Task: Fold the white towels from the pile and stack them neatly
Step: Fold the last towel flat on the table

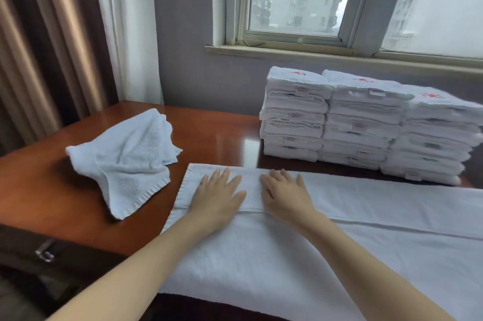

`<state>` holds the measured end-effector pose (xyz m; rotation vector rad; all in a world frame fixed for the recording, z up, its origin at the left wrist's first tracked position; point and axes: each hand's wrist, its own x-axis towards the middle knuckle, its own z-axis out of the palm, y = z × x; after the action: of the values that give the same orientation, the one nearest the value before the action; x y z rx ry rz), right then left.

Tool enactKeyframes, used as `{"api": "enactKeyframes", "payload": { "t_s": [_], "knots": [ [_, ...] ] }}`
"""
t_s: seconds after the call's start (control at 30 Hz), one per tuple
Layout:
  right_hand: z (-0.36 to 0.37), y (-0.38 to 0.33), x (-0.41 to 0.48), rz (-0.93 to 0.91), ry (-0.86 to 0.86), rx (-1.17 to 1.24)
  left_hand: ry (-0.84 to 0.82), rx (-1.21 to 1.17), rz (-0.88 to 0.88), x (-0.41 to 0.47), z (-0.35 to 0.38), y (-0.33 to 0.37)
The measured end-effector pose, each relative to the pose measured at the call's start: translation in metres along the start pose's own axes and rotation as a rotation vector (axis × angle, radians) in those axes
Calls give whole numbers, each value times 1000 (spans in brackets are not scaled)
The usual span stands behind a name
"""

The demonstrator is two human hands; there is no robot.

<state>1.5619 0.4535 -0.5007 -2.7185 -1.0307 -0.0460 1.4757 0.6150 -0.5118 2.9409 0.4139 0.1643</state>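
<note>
A large white towel [366, 229] lies spread across the near side of the wooden table [217, 132], its near edge hanging over the front. My left hand [218, 196] and my right hand [286, 194] press flat on it side by side near its far left corner, fingers straight. A crumpled white towel [125, 161] lies loose on the table to the left. Three stacks of folded white towels [360, 124] with red embroidery on top stand in a row at the back right, under the window.
The wall and window sill [313, 53] run behind the stacks. Brown and white curtains [65, 33] hang at the left. A drawer with a metal handle [45, 251] sits below the table's left front edge.
</note>
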Motion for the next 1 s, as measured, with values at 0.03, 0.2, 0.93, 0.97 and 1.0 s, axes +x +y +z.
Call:
{"api": "enactKeyframes", "payload": {
  "t_s": [0.03,0.2,0.93,0.97,1.0],
  "knots": [
    [4,4,-6,41,-50,-24,-10,51,-8,0,4,-1],
    [11,11,-7,66,-83,-16,-44,92,18,11,7,-10],
    [-3,-13,-53,-227,64,54,57,-109,128,-49,-10,-28],
    [-2,-14,-63,-229,23,62,25,-129,133,-62,-9,-28],
    [0,-16,-73,-240,-4,74,4,-147,142,-74,-8,-28]
  ]
}}
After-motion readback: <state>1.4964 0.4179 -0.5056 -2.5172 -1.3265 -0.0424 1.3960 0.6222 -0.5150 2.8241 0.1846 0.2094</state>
